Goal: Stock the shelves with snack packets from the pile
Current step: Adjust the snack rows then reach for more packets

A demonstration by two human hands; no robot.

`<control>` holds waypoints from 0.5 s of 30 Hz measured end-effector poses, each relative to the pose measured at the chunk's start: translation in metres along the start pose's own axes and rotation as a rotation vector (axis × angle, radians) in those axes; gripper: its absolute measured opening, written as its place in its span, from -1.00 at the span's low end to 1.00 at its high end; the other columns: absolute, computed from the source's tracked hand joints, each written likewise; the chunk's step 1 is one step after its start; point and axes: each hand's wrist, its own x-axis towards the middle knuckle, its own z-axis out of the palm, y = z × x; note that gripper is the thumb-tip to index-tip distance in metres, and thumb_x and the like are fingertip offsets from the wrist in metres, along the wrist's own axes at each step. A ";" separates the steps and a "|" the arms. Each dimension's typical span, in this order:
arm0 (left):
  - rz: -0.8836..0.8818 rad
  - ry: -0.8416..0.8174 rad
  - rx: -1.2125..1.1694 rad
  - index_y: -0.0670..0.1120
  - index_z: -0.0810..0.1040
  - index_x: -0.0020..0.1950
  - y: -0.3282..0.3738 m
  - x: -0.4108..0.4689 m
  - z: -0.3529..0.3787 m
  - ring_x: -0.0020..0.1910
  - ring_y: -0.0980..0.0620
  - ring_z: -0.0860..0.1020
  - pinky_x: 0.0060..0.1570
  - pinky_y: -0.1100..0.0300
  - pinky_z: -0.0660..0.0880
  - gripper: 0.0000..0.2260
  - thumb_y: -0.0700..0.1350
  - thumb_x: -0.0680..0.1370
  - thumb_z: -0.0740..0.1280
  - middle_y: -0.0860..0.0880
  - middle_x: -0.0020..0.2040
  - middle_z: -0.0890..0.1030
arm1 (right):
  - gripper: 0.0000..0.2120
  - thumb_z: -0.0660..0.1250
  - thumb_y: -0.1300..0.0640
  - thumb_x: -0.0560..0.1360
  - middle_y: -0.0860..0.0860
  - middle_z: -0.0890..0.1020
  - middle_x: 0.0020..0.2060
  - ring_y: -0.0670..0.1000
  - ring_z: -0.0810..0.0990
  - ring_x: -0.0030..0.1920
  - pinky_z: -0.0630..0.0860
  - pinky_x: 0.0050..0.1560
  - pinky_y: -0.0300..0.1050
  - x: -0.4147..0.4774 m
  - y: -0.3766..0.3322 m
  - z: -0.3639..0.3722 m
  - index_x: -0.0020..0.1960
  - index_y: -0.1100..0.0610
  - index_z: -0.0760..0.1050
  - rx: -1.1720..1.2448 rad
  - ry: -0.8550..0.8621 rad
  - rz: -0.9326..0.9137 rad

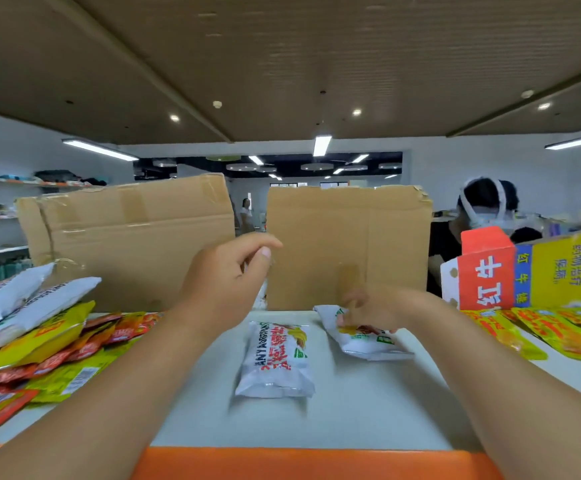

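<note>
Hovering above the white shelf (351, 410), the left hand (226, 271) has its fingers loosely curled, thumb near forefinger, holding nothing. The right hand (368, 310) lies on the far end of a white snack packet (368, 344), which is angled from far left to near right. Motion blur hides whether the hand grips or merely touches it. Between the forearms a second white packet (275, 358) lies flat, its long axis running away from the camera. The capitals "ANYAO" are partly legible beside red Chinese characters. A pile of packets (39, 341) sits left, cardboard boxes (126, 237) stand behind, and a red-and-yellow carton (490, 271) with Chinese writing stands right.
</note>
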 end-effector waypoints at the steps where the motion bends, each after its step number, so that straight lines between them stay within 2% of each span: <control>1: -0.062 -0.059 0.095 0.22 0.64 0.03 0.002 0.003 0.002 -0.38 0.19 0.43 -0.31 0.22 0.35 -0.79 -0.03 0.63 0.24 0.22 -0.40 0.51 | -0.47 0.29 -0.21 0.58 0.04 0.60 0.21 0.04 0.60 -0.01 0.56 0.08 -0.05 -0.002 -0.003 0.002 0.44 0.05 0.42 -0.041 -0.006 -0.011; 3: -0.245 -0.265 0.274 0.17 0.65 0.12 0.011 0.008 0.005 -0.20 0.16 0.53 -0.13 0.18 0.46 -0.82 0.02 0.65 0.24 0.24 -0.20 0.60 | -0.50 0.28 -0.19 0.59 0.03 0.60 0.19 0.02 0.57 -0.02 0.49 0.15 -0.06 -0.004 -0.007 0.006 0.41 0.07 0.43 -0.096 0.003 -0.030; 5: -0.386 -0.558 0.405 0.13 0.59 0.24 0.017 0.006 0.012 0.05 0.03 0.56 0.14 0.11 0.50 -0.72 0.19 0.64 0.24 0.14 0.11 0.61 | -0.55 0.27 -0.17 0.59 0.00 0.58 0.15 0.02 0.53 -0.01 0.47 0.16 -0.04 -0.004 -0.009 0.011 0.39 0.02 0.43 -0.110 0.013 -0.040; 7: -0.428 -0.809 0.488 0.10 0.55 0.21 0.017 -0.007 0.026 0.03 0.03 0.55 0.10 0.10 0.50 -0.59 0.36 0.56 0.23 0.08 0.13 0.59 | -0.62 0.23 -0.12 0.60 -0.01 0.57 0.12 0.03 0.50 0.01 0.44 0.14 -0.03 -0.002 -0.011 0.016 0.36 0.01 0.43 -0.132 -0.018 -0.078; 8: -0.429 -0.877 0.514 0.08 0.52 0.15 0.015 -0.014 0.034 0.04 0.01 0.55 0.07 0.07 0.48 -0.58 0.37 0.53 0.22 0.06 0.12 0.58 | -0.66 0.20 -0.10 0.62 -0.03 0.54 0.10 0.05 0.49 0.03 0.43 0.14 -0.03 -0.001 -0.012 0.019 0.32 0.01 0.43 -0.151 -0.047 -0.101; 9: -0.428 -0.921 0.542 0.10 0.49 0.14 0.011 -0.021 0.041 0.14 -0.03 0.54 0.08 0.05 0.46 -0.63 0.33 0.54 0.19 0.02 0.19 0.56 | -0.71 0.18 -0.10 0.63 -0.04 0.51 0.08 0.07 0.49 0.06 0.41 0.14 -0.02 0.001 -0.014 0.022 0.27 0.02 0.41 -0.180 -0.071 -0.115; 10: -0.423 -0.944 0.560 0.14 0.45 0.26 0.008 -0.025 0.046 0.29 -0.08 0.49 0.14 0.04 0.42 -0.65 0.27 0.57 0.16 -0.01 0.35 0.50 | -0.73 0.17 -0.11 0.63 -0.04 0.47 0.10 0.09 0.48 0.11 0.39 0.15 0.00 0.002 -0.016 0.024 0.23 0.02 0.38 -0.210 -0.093 -0.125; 12: -0.437 -0.961 0.557 0.14 0.18 0.61 0.003 -0.027 0.047 0.50 -0.08 0.32 0.32 0.06 0.34 -0.48 0.17 0.64 0.11 0.03 0.59 0.25 | -0.62 0.16 -0.17 0.61 -0.05 0.42 0.27 0.10 0.46 0.24 0.40 0.22 0.03 0.006 -0.019 0.029 0.34 0.00 0.35 -0.255 -0.113 -0.116; 13: -0.453 -0.959 0.544 0.13 0.06 0.66 0.002 -0.026 0.043 0.53 -0.05 0.28 0.36 0.10 0.30 -0.43 0.15 0.66 0.10 0.07 0.63 0.17 | -0.55 0.16 -0.19 0.60 -0.07 0.38 0.36 0.09 0.44 0.30 0.39 0.24 0.04 0.006 -0.021 0.030 0.43 -0.03 0.31 -0.279 -0.121 -0.107; 15: -0.457 -0.937 0.511 0.13 0.02 0.67 -0.001 -0.025 0.036 0.56 -0.01 0.23 0.39 0.14 0.24 -0.43 0.13 0.67 0.10 0.10 0.65 0.10 | -0.48 0.17 -0.18 0.61 -0.08 0.28 0.47 0.08 0.38 0.39 0.38 0.25 0.04 0.007 -0.022 0.032 0.53 -0.08 0.22 -0.343 -0.122 -0.124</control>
